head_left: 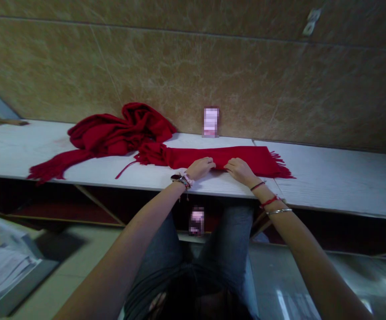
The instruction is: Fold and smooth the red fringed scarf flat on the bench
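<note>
A red fringed scarf (252, 156) lies folded into a long flat strip on the white countertop (339, 178), with its tassels pointing right. My left hand (201, 168) has its fingers curled on the near edge of the scarf, around its middle. A short way to the right, my right hand (240, 170) pinches the same edge. The fingertips of both hands are partly hidden against the cloth. To the left sits a loose heap of red fringed fabric (113, 133); its tassels hang over the counter's front edge. Whether heap and strip are joined, I cannot tell.
A tan marbled wall (179, 75) rises behind the counter, with a blurred phone-like object (211, 122) against it. Dark open shelves (62, 206) run below the countertop. At lower left stands a grey box (42, 271) holding papers (4, 269).
</note>
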Motion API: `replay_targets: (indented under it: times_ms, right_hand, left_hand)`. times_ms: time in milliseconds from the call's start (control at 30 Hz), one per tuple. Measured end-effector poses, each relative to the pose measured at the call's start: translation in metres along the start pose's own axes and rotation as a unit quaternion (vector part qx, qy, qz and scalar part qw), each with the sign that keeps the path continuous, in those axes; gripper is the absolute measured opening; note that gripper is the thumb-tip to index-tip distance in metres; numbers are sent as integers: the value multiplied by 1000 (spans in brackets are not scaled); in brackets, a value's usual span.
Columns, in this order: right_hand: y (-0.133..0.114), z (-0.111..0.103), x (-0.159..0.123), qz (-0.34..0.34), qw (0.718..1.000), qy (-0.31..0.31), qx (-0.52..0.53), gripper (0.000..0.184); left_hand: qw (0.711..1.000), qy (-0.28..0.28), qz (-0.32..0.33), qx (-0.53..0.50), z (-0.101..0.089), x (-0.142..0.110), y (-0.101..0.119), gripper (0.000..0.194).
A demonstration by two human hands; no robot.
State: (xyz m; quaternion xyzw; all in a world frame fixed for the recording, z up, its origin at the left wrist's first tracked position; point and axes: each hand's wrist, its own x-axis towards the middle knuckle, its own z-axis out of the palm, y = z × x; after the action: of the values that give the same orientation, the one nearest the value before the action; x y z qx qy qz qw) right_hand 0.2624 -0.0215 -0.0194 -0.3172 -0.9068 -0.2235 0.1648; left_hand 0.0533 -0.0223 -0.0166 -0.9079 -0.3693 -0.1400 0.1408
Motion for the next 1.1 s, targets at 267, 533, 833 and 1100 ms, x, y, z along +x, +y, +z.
replay_targets:
  times_ms: [267, 533, 833, 1100]
  right_hand:
    - [-4, -1, 2, -6, 1000, -2, -12, 18]
    - [-5, 2, 2, -32, 999, 1, 13, 18]
    - [-5, 0, 4, 6, 1000, -16, 1, 18]
    - [-4, -4, 1, -8, 999, -35, -11, 16]
  left_hand:
    - [1000, 9, 23, 15, -2, 0, 0, 24]
    - [1000, -8, 8, 4, -4, -2, 0, 19]
    - [1000, -1, 3, -1, -2, -1, 1, 19]
    - [1000, -14, 1, 10, -2, -3, 0, 20]
